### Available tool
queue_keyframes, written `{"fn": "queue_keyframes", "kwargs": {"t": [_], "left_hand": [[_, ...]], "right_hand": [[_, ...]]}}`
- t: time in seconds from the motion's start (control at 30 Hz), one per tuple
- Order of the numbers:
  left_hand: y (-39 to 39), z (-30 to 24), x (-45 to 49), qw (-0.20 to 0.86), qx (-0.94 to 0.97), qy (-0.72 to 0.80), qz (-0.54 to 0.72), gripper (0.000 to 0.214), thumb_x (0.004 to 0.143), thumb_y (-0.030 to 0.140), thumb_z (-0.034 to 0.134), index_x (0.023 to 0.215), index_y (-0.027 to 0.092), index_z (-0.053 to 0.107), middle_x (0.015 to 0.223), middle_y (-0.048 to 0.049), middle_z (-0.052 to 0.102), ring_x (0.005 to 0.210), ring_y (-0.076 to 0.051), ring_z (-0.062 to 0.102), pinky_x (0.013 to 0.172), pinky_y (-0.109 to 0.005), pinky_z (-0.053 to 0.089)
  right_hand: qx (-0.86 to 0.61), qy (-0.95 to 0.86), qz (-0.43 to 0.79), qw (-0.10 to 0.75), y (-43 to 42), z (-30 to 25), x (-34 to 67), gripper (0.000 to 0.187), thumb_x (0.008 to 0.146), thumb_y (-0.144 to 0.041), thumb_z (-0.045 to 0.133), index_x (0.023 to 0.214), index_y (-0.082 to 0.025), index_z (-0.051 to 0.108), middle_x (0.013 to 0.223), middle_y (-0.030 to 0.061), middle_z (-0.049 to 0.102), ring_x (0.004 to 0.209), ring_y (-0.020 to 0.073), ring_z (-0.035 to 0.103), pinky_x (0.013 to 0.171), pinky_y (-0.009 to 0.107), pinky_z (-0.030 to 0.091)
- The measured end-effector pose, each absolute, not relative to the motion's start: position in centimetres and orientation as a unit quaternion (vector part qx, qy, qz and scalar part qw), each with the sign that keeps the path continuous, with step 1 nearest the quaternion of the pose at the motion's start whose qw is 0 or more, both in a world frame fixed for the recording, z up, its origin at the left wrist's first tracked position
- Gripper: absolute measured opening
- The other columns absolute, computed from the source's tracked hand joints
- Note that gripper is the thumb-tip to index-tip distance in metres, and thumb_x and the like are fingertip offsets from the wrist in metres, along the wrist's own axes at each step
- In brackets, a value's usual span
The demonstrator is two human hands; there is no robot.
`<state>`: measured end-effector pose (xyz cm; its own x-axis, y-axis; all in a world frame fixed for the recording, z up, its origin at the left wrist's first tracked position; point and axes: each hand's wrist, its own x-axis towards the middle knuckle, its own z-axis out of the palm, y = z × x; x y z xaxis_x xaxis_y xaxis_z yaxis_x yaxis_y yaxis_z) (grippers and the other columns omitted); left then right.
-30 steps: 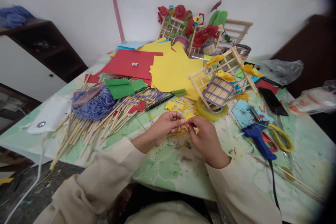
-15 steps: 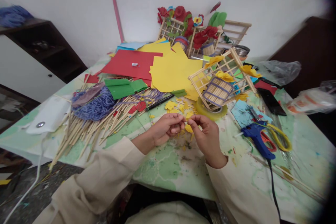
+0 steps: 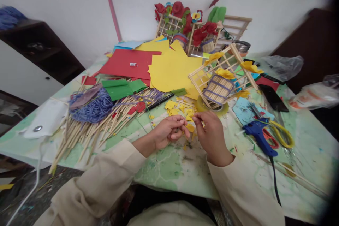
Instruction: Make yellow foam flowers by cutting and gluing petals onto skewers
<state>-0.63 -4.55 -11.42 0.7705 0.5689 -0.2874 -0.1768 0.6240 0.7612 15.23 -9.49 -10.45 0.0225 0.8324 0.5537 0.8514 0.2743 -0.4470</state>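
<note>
My left hand (image 3: 169, 130) and my right hand (image 3: 212, 132) meet over the middle of the table (image 3: 169, 169), both with fingers curled in a pinch. Between their fingertips sits a small piece of yellow paper (image 3: 190, 127); which hand grips it I cannot fully make out. More yellow paper scraps (image 3: 180, 107) lie just beyond the hands. A roll of tape (image 3: 201, 105) sits behind my right hand, under a tilted wooden lattice frame (image 3: 222, 74) with a stick basket (image 3: 218, 90) and yellow paper flowers.
Wooden sticks (image 3: 95, 127) and purple yarn (image 3: 91, 104) lie at left. Red, yellow and green paper sheets (image 3: 169, 69) cover the back. A blue glue gun (image 3: 258, 136) and yellow-handled scissors (image 3: 283, 137) lie at right, with a phone (image 3: 274, 99) and plastic bags beyond.
The hands have drawn slightly apart and shifted a little; the yellow piece now shows between them. The view has tilted down slightly.
</note>
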Motion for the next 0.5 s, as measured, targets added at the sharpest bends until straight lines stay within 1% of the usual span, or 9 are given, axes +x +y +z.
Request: {"fn": "queue_keyframes", "kwargs": {"t": [0.17,0.3,0.5], "left_hand": [[-4.86,-11.4,-0.39,0.848,0.406,0.266,0.213,0.013,0.085,0.027,0.049,0.08,0.016,0.045,0.064,-0.0054,0.066,0.032,-0.001,0.028,0.034,-0.015,0.012],[-5.18,-11.58,-0.2,0.818,0.447,0.277,0.234,0.013,0.084,0.026,0.05,0.079,0.015,0.045,0.064,-0.0047,0.066,0.033,-0.001,0.027,0.036,-0.015,0.013],[-5.43,-11.68,-0.12,0.781,0.496,0.293,0.244,0.017,0.083,0.031,0.052,0.078,0.016,0.045,0.064,-0.0041,0.065,0.034,-0.001,0.029,0.036,-0.016,0.016]], "right_hand": [[-0.597,-0.709,-0.018,0.376,-9.56,-10.28,14.99,0.014,0.085,-0.019,0.049,0.074,-0.018,0.058,0.07,0.0041,0.06,0.071,0.0184,0.051,0.066,0.032,0.039],[-0.602,-0.708,-0.033,0.367,-9.59,-10.44,14.96,0.014,0.084,-0.019,0.05,0.072,-0.018,0.057,0.07,0.004,0.06,0.071,0.0184,0.051,0.066,0.032,0.039],[-0.616,-0.702,-0.044,0.355,-9.56,-10.65,15.03,0.014,0.082,-0.02,0.051,0.069,-0.02,0.056,0.069,0.0042,0.06,0.07,0.0192,0.052,0.067,0.033,0.039]]}}
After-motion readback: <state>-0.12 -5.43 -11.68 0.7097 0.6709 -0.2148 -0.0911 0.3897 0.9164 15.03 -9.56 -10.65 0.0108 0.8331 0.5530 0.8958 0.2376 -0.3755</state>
